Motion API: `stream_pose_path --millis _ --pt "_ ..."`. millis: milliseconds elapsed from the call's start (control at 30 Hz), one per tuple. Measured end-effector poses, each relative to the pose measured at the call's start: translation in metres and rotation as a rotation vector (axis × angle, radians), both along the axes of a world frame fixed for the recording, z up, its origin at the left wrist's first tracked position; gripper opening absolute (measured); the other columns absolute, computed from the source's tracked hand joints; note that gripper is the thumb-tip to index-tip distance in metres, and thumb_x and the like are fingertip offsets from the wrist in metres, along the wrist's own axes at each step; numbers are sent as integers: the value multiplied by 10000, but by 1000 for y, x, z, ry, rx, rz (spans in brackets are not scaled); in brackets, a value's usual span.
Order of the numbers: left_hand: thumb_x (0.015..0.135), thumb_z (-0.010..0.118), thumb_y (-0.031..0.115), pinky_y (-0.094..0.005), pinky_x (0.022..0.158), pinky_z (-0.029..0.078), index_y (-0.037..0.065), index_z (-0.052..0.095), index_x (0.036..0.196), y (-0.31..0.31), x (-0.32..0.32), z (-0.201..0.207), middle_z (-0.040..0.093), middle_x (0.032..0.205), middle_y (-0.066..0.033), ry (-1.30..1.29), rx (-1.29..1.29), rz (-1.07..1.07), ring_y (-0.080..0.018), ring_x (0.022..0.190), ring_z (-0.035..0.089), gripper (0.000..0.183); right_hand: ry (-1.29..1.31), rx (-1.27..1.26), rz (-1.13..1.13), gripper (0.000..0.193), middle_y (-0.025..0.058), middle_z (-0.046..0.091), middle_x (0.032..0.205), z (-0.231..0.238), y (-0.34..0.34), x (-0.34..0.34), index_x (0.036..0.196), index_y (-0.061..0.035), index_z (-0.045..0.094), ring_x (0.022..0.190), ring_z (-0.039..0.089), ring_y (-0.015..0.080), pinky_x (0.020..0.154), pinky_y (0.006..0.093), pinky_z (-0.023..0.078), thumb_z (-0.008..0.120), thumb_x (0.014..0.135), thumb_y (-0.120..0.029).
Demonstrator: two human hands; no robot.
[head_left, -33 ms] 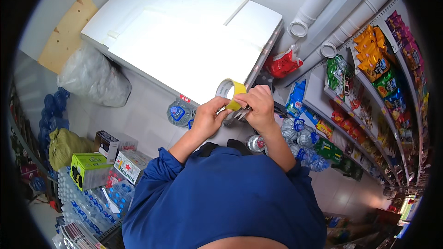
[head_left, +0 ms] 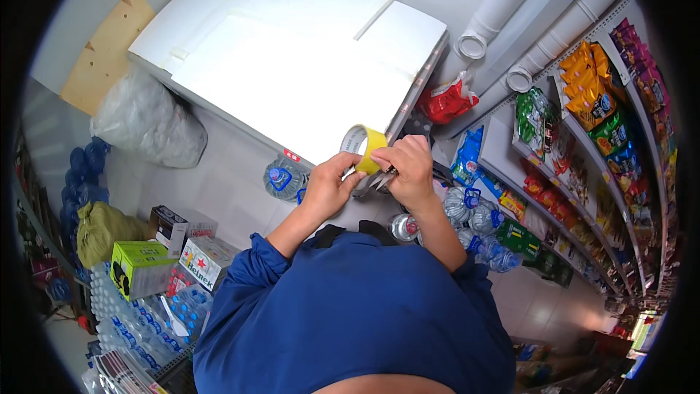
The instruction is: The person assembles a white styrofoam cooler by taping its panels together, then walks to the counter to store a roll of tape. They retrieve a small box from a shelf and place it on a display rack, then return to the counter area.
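My left hand (head_left: 329, 186) is closed on a roll of yellow tape (head_left: 375, 147), gripping its near left edge. The roll stands on its side, its pale cardboard core showing. My right hand (head_left: 410, 171) is closed too, its thumb and fingertips pressed to the roll's right side. A pair of scissors (head_left: 380, 181) sits in that same hand, silver blades pointing down and left below the roll. The scissors' handles are mostly hidden by my fingers. Behind the roll lies the near corner of a big white-topped chest (head_left: 277, 58).
Large water jugs (head_left: 284, 179) stand by the chest, with more water jugs (head_left: 463, 204) right of my arm. Snack shelves (head_left: 576, 153) curve along the right. Boxes (head_left: 146, 270), bottled water packs (head_left: 138, 328) and a clear stuffed bag (head_left: 149, 124) fill the left. A red bag (head_left: 448, 98) lies beyond.
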State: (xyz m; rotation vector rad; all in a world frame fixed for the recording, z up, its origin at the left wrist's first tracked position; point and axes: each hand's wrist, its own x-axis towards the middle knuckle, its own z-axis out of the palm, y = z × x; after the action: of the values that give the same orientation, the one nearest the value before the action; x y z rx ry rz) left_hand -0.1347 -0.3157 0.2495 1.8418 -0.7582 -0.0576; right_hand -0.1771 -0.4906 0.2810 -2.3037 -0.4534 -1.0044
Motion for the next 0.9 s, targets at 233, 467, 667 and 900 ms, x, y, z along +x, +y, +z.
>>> stream_pose_path --millis 233,467,667,900 --pt "778 682 11 -280 550 426 11 619 962 -8 -3 -4 600 792 -97 -30 -15 11 -181 618 537 194 1 103 -41 144 49 534 642 -6 -7 -2 854 -57 646 622 512 249 648 363 372 681 716 -36" --pt "747 681 -15 -316 574 457 16 614 961 -14 -8 -1 574 778 -133 -113 86 36 -280 641 573 226 102 -24 -18 218 27 532 674 -7 -17 -2 935 -92 685 668 516 214 689 344 356 677 724 -38" --pt "746 678 2 -345 554 470 47 615 962 -14 -7 1 578 779 -113 -173 152 14 -292 644 601 230 -11 24 9 151 15 477 613 -18 -23 1 842 -112 701 606 474 195 661 331 337 725 695 -91" --pt "738 675 8 -349 541 468 62 618 953 -17 -7 0 574 771 -96 -140 117 22 -285 635 599 229 -86 -17 -38 140 19 489 637 -24 -22 4 781 -102 644 635 488 218 684 352 353 680 655 -54"
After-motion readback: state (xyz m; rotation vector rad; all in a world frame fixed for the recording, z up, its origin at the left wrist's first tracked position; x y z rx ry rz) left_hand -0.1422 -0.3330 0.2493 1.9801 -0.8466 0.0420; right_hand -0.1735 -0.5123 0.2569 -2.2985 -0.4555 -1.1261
